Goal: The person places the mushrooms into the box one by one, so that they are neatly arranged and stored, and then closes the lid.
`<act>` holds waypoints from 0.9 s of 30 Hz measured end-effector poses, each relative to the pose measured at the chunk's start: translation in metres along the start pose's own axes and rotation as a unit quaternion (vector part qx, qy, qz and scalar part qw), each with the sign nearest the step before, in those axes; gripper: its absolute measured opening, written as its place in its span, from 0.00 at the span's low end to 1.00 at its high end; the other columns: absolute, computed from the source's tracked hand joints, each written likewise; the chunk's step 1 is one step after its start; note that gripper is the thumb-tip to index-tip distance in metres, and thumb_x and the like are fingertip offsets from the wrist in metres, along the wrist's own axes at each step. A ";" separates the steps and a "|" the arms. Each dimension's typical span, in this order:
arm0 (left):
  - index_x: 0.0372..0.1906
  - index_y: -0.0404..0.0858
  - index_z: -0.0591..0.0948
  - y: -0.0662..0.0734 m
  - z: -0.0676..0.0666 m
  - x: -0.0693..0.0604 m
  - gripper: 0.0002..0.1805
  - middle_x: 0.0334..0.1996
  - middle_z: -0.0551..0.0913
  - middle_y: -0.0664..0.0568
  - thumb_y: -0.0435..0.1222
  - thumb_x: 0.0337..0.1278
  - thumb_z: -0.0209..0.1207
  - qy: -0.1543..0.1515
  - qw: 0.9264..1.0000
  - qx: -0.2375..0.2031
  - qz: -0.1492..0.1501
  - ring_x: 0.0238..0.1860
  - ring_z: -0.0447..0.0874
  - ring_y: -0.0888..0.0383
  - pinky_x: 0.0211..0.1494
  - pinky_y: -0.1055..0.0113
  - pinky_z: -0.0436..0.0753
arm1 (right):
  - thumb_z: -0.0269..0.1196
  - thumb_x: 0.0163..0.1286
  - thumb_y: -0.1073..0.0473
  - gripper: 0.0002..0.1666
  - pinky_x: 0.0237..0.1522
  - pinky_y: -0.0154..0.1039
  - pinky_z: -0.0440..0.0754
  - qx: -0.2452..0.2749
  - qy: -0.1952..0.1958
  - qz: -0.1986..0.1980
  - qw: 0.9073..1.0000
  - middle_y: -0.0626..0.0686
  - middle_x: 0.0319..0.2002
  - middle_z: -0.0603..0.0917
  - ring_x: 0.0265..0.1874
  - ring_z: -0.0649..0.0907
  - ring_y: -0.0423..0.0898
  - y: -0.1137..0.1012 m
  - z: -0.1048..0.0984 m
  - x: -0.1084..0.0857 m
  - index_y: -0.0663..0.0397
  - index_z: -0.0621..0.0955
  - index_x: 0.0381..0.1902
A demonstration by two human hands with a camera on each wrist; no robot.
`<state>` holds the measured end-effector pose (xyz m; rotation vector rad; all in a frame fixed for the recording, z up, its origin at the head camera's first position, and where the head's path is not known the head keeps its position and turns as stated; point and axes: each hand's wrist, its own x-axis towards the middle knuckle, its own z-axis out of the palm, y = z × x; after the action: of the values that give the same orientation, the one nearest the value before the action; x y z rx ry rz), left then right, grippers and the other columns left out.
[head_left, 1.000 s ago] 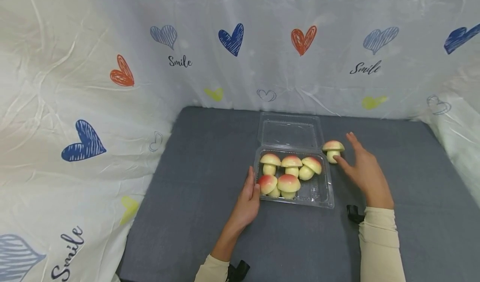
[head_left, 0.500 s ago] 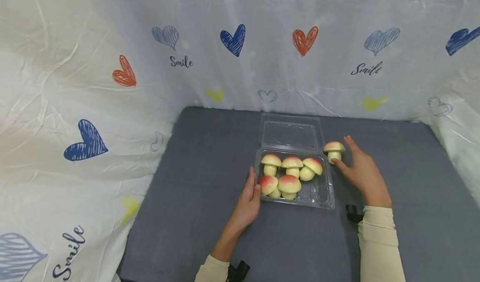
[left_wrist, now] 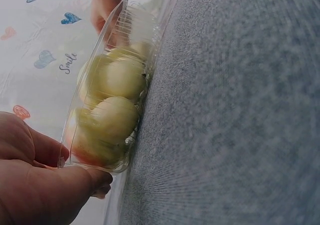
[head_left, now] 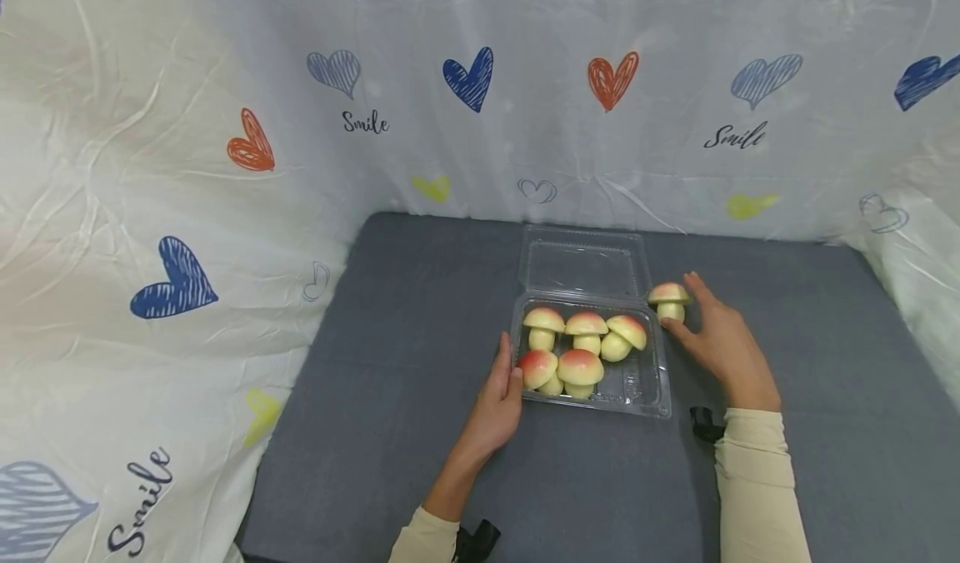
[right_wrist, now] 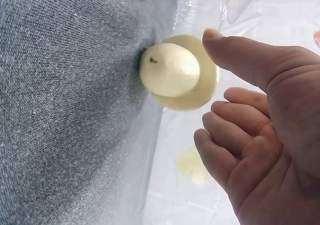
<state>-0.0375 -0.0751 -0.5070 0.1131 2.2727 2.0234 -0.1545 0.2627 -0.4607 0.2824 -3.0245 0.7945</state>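
Note:
A clear plastic clamshell container (head_left: 647,395) lies with its lid folded back, holding several toy mushrooms (head_left: 581,367) with red and cream caps. At its near left corner, my left hand (head_left: 495,409) grips the side; the left wrist view has thumb and fingers pinching the container's rim (left_wrist: 70,155). One more toy mushroom (head_left: 670,296) lies on the cloth just right of the container. Around its right side my right hand (head_left: 726,348) spreads thumb and fingers. In the right wrist view the thumb overlaps the edge of the mushroom's cap (right_wrist: 187,102); contact is unclear.
The transparent lid (head_left: 585,265) lies flat toward the back of the grey cloth-covered table (head_left: 390,313). A white curtain (head_left: 540,38) printed with hearts and "Smile" stands behind and to the left. Both sleeved wrists wear a black camera mount (head_left: 705,424).
My right hand has edged slightly leftward, closer round the loose mushroom. The left hand stays on the container, and the mushrooms keep their places.

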 end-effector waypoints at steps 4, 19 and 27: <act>0.86 0.35 0.39 0.000 0.000 0.001 0.37 0.87 0.41 0.43 0.36 0.88 0.43 0.000 1.000 0.002 -0.002 0.86 0.39 0.49 0.84 0.46 0.48 | 0.67 0.77 0.49 0.54 0.59 0.77 0.71 0.000 -0.007 0.001 1.000 0.78 0.74 0.64 0.63 0.72 0.82 0.003 0.001 0.002 0.61 0.51 0.86; 0.86 0.36 0.39 -0.002 0.001 0.001 0.37 0.87 0.40 0.44 0.36 0.88 0.42 0.000 1.000 -0.007 -0.001 0.86 0.38 0.49 0.84 0.47 0.48 | 0.69 0.75 0.53 0.54 0.59 0.77 0.71 -0.004 -0.025 0.003 1.000 0.80 0.74 0.63 0.63 0.72 0.82 0.012 0.007 0.011 0.63 0.52 0.85; 0.86 0.37 0.39 -0.003 0.001 0.001 0.37 0.87 0.40 0.45 0.36 0.88 0.42 0.000 1.000 -0.006 -0.005 0.86 0.37 0.50 0.85 0.46 0.47 | 0.72 0.72 0.57 0.52 0.54 0.75 0.74 -0.006 -0.002 0.002 1.000 0.81 0.69 0.70 0.58 0.76 0.81 0.013 0.009 0.015 0.67 0.57 0.83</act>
<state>-0.0382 -0.0740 -0.5097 0.1024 2.2557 2.0323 -0.1709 0.2670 -0.4743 0.2770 -3.0342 0.7763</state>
